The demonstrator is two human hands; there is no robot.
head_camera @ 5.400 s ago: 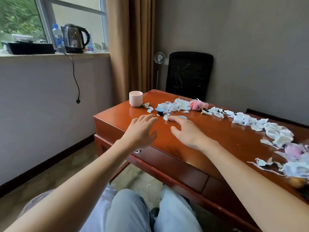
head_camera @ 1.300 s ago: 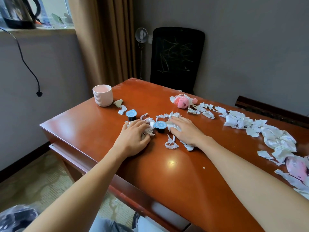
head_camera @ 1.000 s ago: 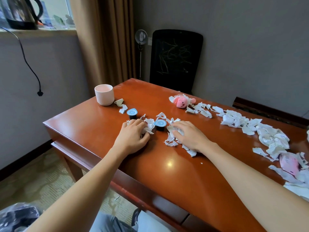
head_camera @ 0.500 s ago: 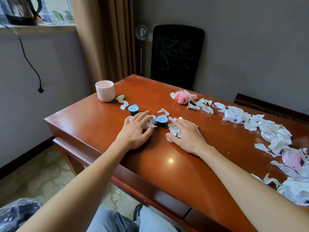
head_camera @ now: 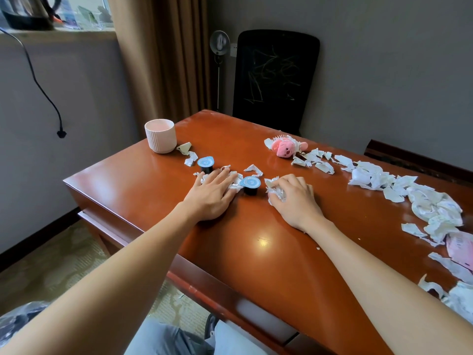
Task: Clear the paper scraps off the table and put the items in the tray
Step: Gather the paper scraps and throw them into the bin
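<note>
I'm gathering scraps (head_camera: 231, 179): left hand (head_camera: 211, 193) flat, right hand (head_camera: 294, 198) clamped on some; next, sweep them together.

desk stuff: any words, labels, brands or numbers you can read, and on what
None can be read.
Nearer blue-lidded capsule: pale mark on the lid, too blurred.
Farther blue-lidded capsule: the same.
Pink packet at the right edge: faint print, too small.
Paper scraps: no legible print.

Scraps (head_camera: 231, 181) partly hidden under left hand (head_camera: 211, 194); pink packet (head_camera: 460, 248) and kettle (head_camera: 25, 11) cut by frame edges.
</note>
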